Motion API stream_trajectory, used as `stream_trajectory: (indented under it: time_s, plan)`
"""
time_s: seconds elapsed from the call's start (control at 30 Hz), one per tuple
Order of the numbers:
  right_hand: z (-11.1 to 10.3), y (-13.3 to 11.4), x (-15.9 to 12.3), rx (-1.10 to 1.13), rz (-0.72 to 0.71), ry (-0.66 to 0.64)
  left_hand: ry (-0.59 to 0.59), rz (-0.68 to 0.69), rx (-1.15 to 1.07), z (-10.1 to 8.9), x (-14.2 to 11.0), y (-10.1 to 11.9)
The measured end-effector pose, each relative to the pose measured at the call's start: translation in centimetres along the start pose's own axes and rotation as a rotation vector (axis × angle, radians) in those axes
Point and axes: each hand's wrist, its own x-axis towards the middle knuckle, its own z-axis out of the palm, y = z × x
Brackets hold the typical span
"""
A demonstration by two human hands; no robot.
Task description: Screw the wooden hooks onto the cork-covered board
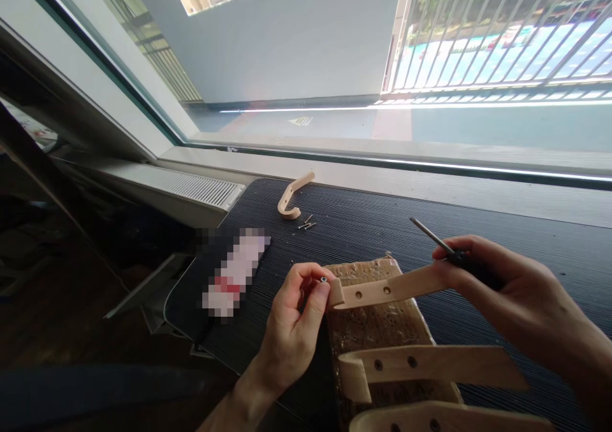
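Observation:
My left hand (296, 317) pinches a small screw (324, 280) between thumb and forefinger, right at the curled end of a wooden hook (382, 288). My right hand (507, 292) grips the other end of that hook together with a screwdriver (430, 234), whose metal shaft points up and left. The hook hovers over a worn wooden board (377, 327). Two more wooden hooks, one (430, 365) above the other (444, 418), rest on the near end of the board.
A loose wooden hook (292, 197) and a few screws (307, 224) lie farther back on the black ribbed mat (478, 228). A blurred white-and-red object (234, 271) lies at left. A radiator grille (191, 187) and a large window sit behind.

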Motion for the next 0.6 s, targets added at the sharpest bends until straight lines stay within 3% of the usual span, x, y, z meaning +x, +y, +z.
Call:
stream_trajectory:
  time_s: [0.23, 0.43, 0.6]
  plan:
    - [-0.35, 0.50, 0.04, -0.007, 0.031, -0.144, -0.018, -0.017, 0.015, -0.15, -0.07, -0.05]
    - [-0.56, 0.28, 0.26, -0.024, 0.014, -0.150, -0.008, -0.020, 0.025, -0.15, -0.21, 0.23]
    - [-0.97, -0.28, 0.07, -0.038, 0.004, -0.326, -0.019, -0.053, 0.055, -0.40, -0.62, 0.17]
